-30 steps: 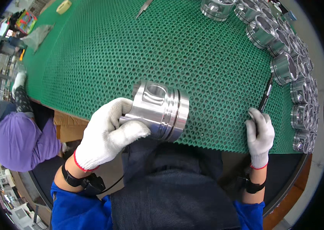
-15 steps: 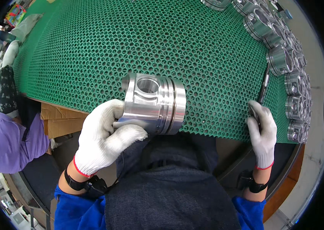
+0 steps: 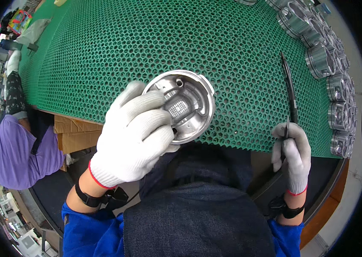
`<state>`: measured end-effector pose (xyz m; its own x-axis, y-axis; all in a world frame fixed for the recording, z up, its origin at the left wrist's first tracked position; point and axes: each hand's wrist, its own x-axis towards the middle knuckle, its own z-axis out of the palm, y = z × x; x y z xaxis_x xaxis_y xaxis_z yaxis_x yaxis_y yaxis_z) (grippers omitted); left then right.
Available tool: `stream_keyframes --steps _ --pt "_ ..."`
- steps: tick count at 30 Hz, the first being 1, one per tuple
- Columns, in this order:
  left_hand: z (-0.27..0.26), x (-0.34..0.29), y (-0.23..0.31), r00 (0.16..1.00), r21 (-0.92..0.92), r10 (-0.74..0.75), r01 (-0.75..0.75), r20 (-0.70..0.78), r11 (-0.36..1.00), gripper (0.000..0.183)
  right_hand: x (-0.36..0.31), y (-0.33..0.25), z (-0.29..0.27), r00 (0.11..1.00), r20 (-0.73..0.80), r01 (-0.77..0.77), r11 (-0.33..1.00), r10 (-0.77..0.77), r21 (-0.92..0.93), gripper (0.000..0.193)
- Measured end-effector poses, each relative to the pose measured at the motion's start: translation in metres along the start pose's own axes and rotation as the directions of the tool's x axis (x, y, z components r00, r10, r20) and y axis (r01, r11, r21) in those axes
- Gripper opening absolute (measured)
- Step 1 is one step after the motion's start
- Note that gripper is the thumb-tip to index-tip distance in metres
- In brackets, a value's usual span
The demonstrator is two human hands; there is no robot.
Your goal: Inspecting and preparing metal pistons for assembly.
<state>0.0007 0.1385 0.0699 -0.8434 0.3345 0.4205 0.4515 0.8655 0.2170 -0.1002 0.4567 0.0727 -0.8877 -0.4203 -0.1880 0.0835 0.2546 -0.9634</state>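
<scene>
My left hand [image 3: 136, 135], in a white knit glove, is closed on a shiny metal piston [image 3: 204, 113]. The piston's hollow underside faces up, showing the pin bosses and a ribbed patch inside. My fingers lie over its left rim; the thumb is mostly hidden beneath. On the right, my gloved right hand [image 3: 294, 150] pinches a thin, dark, pointed tool [image 3: 287, 128] with the tip upward; its exact kind is unclear. Just beyond that hand, a long slim black tool [image 3: 291, 92] with a narrow tip lies on the green honeycomb mat [image 3: 241, 98].
Several metal pistons [image 3: 319, 60] stand crowded along the mat's right edge. To the left, a person in purple [image 3: 18, 150] sits by the table, near a cardboard box [image 3: 76, 135]. A clear plastic bag [image 3: 35, 32] lies at the far left.
The piston has turned from lying side-on to showing its hollow underside, and my left hand now grips it from above. My right hand has drawn a pointed tool up off the mat.
</scene>
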Motion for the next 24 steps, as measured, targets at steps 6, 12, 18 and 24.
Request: stream_keyframes --steps 6,12,18,24 --pt "-0.001 0.022 -0.015 0.951 -0.31 -0.224 0.151 -0.214 0.939 0.021 0.041 -0.021 0.026 0.878 0.363 0.434 0.84 -0.313 -0.325 0.047" --pt "0.014 0.056 -0.027 0.945 -0.316 -0.209 0.124 -0.251 0.941 0.009 0.078 -0.018 0.054 0.628 0.426 0.694 0.22 -0.651 -0.686 0.048" --pt "0.011 0.033 -0.004 0.949 -0.221 -0.166 0.107 -0.269 0.969 0.02 0.063 -0.02 0.061 0.635 0.447 0.672 0.166 -0.63 -0.721 0.039" --pt "0.019 0.008 0.043 0.997 -0.034 -0.072 0.071 -0.023 0.997 0.033 0.031 -0.011 0.051 0.886 0.457 0.337 0.788 -0.079 -0.515 0.033"
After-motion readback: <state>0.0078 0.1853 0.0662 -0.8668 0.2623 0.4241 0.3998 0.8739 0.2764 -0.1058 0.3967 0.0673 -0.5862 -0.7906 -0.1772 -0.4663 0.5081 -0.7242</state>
